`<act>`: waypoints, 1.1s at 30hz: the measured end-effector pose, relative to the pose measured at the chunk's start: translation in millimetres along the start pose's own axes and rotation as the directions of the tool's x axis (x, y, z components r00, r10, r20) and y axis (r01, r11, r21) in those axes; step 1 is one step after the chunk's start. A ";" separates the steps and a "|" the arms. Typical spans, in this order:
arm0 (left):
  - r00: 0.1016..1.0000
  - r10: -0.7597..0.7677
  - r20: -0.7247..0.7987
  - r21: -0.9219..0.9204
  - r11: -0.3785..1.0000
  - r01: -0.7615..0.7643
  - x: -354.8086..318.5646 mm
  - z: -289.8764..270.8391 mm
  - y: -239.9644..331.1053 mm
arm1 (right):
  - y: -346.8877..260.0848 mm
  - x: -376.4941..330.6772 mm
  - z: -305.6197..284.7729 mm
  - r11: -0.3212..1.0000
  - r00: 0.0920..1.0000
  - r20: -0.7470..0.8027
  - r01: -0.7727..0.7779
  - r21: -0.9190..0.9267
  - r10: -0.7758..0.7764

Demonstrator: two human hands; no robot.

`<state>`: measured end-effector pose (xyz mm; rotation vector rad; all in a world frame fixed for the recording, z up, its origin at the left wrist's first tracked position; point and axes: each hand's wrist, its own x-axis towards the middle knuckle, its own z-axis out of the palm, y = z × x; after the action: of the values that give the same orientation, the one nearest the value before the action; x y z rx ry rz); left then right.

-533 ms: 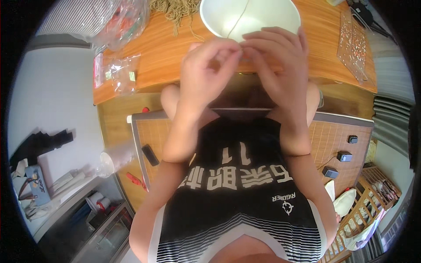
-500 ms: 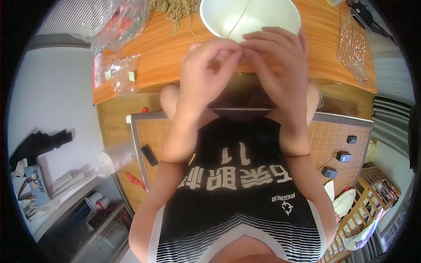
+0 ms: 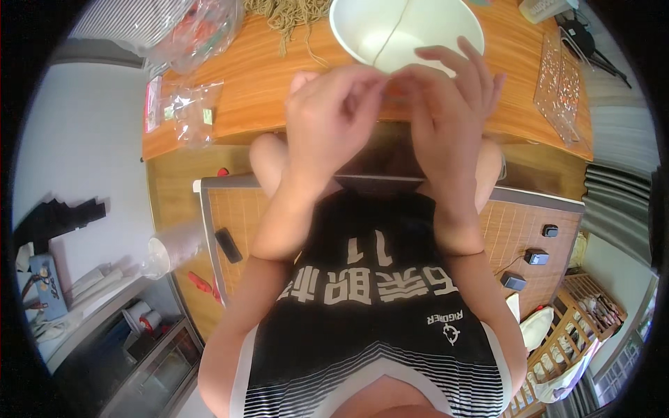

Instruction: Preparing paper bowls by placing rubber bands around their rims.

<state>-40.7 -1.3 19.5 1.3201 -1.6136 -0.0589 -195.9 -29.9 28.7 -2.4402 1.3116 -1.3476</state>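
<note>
Now right hand point(image 3: 451, 115) fanned wider, left hand point(image 3: 324, 118) still pinching string point(image 3: 390, 40).

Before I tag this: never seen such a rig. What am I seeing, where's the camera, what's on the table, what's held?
No machine: this is a person's bare left hand and right hand, seen from above. All pictures come from one fisheye camera worn on the head, so straight edges bend. On the wooden table: a white bowl, tan cords, a small clear bag, a clear pack of small coloured pieces. A thin cord crosses the bowl to the hands, seemingly pinched; blur hides the grip.
</note>
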 end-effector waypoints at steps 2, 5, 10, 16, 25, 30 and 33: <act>0.999 0.027 -0.017 0.047 0.999 -0.026 -0.7 2.0 -0.1 | -10.3 0.3 -0.1 1.000 0.999 -0.040 -0.003 0.018 0.004; 0.996 0.045 -0.079 0.085 0.996 -0.038 -0.5 6.3 0.3 | -23.3 5.6 -6.8 0.994 0.996 -0.016 -0.091 0.052 0.092; 0.993 0.071 -0.097 0.131 0.990 -0.059 -0.5 8.2 -0.3 | -4.5 11.1 -9.4 0.979 0.984 0.141 -0.127 0.160 0.105; 0.986 0.095 -0.134 0.144 0.987 -0.075 -0.6 12.9 -5.6 | 2.7 16.7 -7.7 0.984 0.981 0.170 -0.117 0.135 0.094; 0.944 0.239 -0.226 0.235 0.954 -0.185 -5.4 22.0 -21.4 | 13.4 25.3 -1.1 0.962 0.970 0.218 -0.152 0.226 0.102; 0.929 0.229 -0.292 0.231 0.959 -0.164 -5.1 25.0 -21.0 | 6.9 28.8 -2.2 0.953 0.962 0.241 -0.184 0.242 0.125; 0.924 0.230 -0.305 0.231 0.959 -0.163 -4.1 26.2 -18.4 | 6.0 30.5 -4.2 0.944 0.951 0.270 -0.218 0.248 0.149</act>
<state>-46.5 -19.1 -6.8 1.2335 -1.4804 0.4395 -195.0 -53.7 49.0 -2.1540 1.1695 -1.0573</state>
